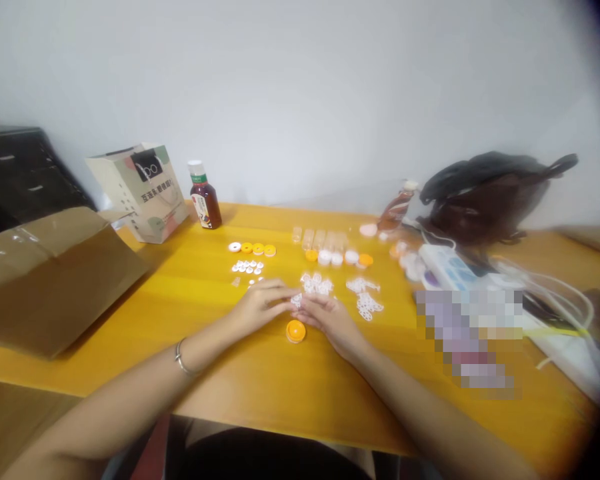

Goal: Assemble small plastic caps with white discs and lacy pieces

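Observation:
My left hand [263, 307] and my right hand [333, 321] meet over the middle of the table. Their fingertips pinch a small white openwork piece [296, 301] between them; its exact kind is too small to make out. Just below the fingers, an orange round cap [295, 331] rests on the table, its hollow side up. A pile of white openwork pieces [316, 283] lies right behind my right hand, and a second pile [367, 303] is to its right. Beyond my left hand are several small white discs [248, 267].
A row of orange and white rings [258, 249] and clear cylinders with caps [325, 241] stand farther back. At left are a cardboard box [60, 280], a paper bag [143, 190] and a drink bottle [205, 200]. A power strip [447, 267], cables and a dark bag [485, 193] occupy the right.

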Available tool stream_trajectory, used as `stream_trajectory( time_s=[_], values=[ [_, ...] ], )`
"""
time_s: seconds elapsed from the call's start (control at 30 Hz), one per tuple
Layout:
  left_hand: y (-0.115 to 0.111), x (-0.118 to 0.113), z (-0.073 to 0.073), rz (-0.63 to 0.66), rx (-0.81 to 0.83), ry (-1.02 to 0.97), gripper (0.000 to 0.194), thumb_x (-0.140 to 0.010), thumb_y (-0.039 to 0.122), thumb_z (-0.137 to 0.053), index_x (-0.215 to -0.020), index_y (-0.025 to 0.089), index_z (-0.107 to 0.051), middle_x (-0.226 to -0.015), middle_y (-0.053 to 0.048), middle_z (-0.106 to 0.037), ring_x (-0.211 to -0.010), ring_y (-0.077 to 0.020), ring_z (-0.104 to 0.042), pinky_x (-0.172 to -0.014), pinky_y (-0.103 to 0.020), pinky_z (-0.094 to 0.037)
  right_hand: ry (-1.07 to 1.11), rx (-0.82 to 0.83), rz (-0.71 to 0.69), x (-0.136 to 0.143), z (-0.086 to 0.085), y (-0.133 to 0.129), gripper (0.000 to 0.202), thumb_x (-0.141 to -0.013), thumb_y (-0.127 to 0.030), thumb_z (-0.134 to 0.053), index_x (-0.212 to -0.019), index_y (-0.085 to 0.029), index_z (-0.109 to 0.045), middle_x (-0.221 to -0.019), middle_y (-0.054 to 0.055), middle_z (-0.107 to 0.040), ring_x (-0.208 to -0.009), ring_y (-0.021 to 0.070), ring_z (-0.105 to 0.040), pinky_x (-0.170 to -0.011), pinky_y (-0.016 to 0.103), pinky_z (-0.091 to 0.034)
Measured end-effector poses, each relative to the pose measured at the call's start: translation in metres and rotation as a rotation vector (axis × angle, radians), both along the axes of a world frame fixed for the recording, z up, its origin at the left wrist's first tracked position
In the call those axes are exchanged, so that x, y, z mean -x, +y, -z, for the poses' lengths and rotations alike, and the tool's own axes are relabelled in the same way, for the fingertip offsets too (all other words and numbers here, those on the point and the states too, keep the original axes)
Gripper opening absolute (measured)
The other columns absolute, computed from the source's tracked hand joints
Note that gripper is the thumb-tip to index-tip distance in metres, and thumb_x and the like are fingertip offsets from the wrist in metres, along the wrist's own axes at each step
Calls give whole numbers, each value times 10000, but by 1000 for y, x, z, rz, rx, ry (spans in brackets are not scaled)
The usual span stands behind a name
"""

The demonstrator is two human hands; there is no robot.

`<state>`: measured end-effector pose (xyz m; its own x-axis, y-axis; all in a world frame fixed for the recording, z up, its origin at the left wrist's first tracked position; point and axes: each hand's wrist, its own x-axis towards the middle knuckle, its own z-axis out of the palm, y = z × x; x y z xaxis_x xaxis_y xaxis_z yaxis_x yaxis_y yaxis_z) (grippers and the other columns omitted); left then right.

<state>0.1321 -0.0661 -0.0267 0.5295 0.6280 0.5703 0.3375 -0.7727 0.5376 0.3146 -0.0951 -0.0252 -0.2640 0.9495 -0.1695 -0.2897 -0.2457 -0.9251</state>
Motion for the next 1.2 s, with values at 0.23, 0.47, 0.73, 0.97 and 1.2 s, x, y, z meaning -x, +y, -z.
stream_trajectory(
  time_s=[0.23, 0.47, 0.73, 0.97, 1.2],
  values=[
    [-2, -1, -2, -5, 92, -19, 283, -798, 280, -576, -1059, 182, -624, -825, -64, -637, -747, -138, -574, -701, -274, -454, -14, 3, 8, 1, 0, 1, 188, -637, -277, -724, -790, -176, -680, -777, 12, -705, -702, 128, -666, -840, 302, -513],
    [-3, -5, -3, -52, 252, -110, 213, -803, 261, -559, -956, 159, -666, -812, -63, -653, -731, -134, -574, -674, -251, -446, -43, -11, 10, 1, 0, 0, 233, -629, -302, -727, -816, -172, -679, -827, 24, -706, -726, 140, -667, -844, 315, -512],
    [-1, -12, 3, -39, 650, -259, 193, -746, 242, -611, -890, 115, -629, -863, -73, -665, -759, -137, -604, -723, -262, -474, -110, -27, 34, 1, -1, 1, 275, -576, -335, -753, -777, -163, -679, -742, 15, -695, -687, 134, -657, -803, 310, -523],
    [-2, -15, 3, -93, 640, -264, 171, -720, 244, -628, -821, 105, -631, -783, -64, -663, -695, -132, -597, -676, -256, -476, -131, -70, 52, 3, 0, 0, 239, -582, -345, -741, -726, -167, -672, -686, 4, -683, -659, 141, -650, -763, 321, -523],
    [-2, -12, -6, -110, 629, -281, 171, -729, 260, -619, -816, 112, -621, -766, -56, -654, -692, -127, -592, -684, -257, -467, -344, -243, 34, -2, -2, 3, 269, -652, -381, -676, -816, -178, -609, -743, 9, -642, -697, 136, -604, -722, 304, -483]
  ],
)
